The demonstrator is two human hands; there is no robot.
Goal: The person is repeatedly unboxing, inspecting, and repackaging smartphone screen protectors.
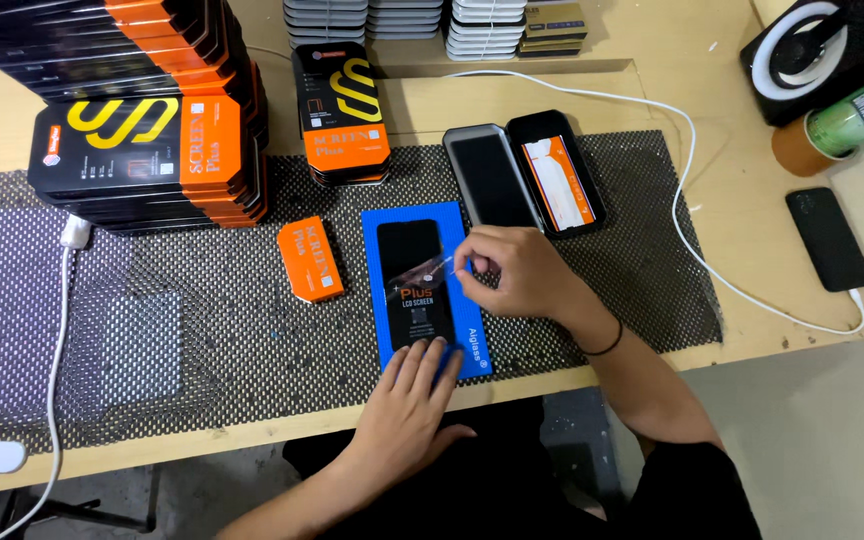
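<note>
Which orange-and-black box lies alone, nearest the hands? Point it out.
The small orange box lying flat on the mesh mat, just left of the blue card. The other boxes sit in stacks farther back, such as the short stack.

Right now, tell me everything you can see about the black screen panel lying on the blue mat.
The black screen panel is a flat, glossy rectangle lying lengthwise on the blue mat, printed side up. The right hand pinches a clear film at its upper right edge, while the left hand presses fingertips on its lower end. An orange box lies left of it.
</note>
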